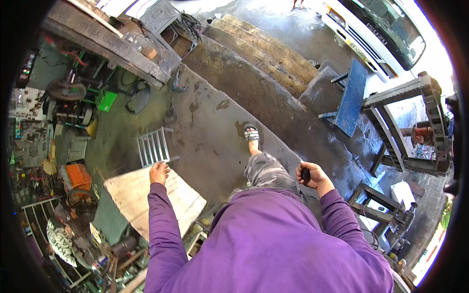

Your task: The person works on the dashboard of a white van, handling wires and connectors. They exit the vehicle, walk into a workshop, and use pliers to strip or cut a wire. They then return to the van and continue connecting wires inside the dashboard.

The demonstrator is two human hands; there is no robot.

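My right hand (pixel 317 178) is closed round a small black object (pixel 306 174), perhaps a handle; its kind cannot be made out. On the other side my left hand (pixel 159 173) has its fingers curled together, and whatever may be in them is hidden. It is held over the far edge of a pale wooden board (pixel 181 200). Just beyond that hand stands a silver metal rack (pixel 153 146) with parallel bars. Both arms are in purple sleeves, held out to either side. One sandalled foot (pixel 251 134) is forward on the concrete floor.
Concrete steps (pixel 264 53) lie ahead, past a floor edge. A blue bench (pixel 349 97) and a heavy metal frame (pixel 400 127) stand to the right. A white truck (pixel 376 34) is at the far right. Tools and parts crowd the left, near an orange box (pixel 78 177).
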